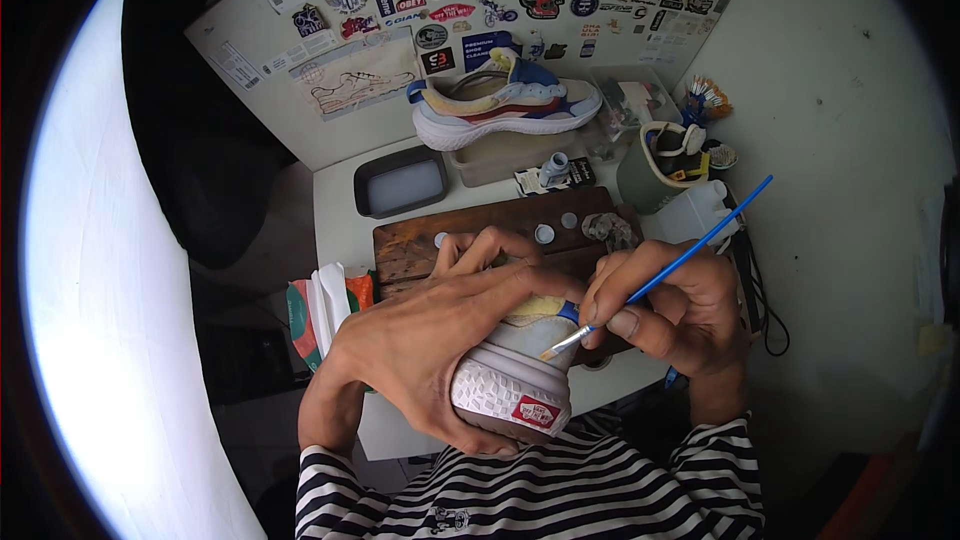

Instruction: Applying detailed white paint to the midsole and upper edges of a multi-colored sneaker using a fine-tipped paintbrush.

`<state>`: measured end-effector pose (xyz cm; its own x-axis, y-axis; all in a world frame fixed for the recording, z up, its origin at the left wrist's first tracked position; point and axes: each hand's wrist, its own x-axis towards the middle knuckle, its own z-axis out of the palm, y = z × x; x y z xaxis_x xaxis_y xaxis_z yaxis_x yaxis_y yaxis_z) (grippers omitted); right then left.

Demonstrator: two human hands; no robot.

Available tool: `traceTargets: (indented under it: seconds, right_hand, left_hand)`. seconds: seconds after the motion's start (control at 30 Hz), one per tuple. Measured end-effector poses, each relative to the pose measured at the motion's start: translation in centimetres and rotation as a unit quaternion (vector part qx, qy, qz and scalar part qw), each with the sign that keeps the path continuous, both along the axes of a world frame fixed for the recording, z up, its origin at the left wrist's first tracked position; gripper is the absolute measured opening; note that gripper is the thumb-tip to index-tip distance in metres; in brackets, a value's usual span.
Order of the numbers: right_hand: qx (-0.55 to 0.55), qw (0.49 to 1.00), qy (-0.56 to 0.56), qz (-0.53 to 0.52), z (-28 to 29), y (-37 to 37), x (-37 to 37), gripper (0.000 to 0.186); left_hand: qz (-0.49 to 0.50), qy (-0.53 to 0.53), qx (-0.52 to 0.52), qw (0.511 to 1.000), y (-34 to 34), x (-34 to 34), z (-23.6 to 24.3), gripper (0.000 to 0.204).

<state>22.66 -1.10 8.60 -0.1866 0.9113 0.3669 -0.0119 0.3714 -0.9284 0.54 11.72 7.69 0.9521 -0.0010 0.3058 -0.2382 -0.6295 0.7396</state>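
Shoe, in the head view, sits in your left hand, which wraps it firmly, fingers spread across the upper and thumb around the heel end of the sole. Its white textured heel, with a small red label, faces roughly six o'clock, low in the picture and just right of centre; its toe is hidden behind your hand. Your right hand pinches a paintbrush between thumb and fingers; the blue handle points to two o'clock, and the bristles lie at the pale side panel, though you cannot tell how hard they press. Counting from that shoe, a wooden board with a round cap on it lies toward twelve. Farther along twelve stand a small bottle and a multicoloured second shoe. A dark tray is at eleven, a tissue pack between nine and ten, and a pale green bin at one.
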Motion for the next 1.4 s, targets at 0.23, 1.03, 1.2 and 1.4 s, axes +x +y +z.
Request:
traceTargets:
  seconds: [0.23,1.03,1.2,1.4]
  right_hand:
    - [-0.004,1.000,0.009,0.000,-0.14,-0.13,-0.01,0.013]
    - [-0.032,0.998,0.026,-0.042,-0.17,-0.41,-0.41,0.011]
    - [-0.037,0.997,0.046,-0.041,-0.09,-0.55,-0.23,0.010]
    - [-0.020,1.000,0.001,-0.018,0.32,-0.24,-0.20,0.008]
  left_hand:
    - [-0.004,-0.001,-0.005,1.000,0.11,0.14,-0.22,0.108]
    - [0.000,-0.005,-0.015,1.000,0.01,-0.08,-0.22,0.106]
    - [0.001,0.005,-0.020,1.000,-0.15,-0.05,-0.24,0.106]
    - [0.015,0.022,-0.013,1.000,-0.18,-0.16,-0.17,0.107]
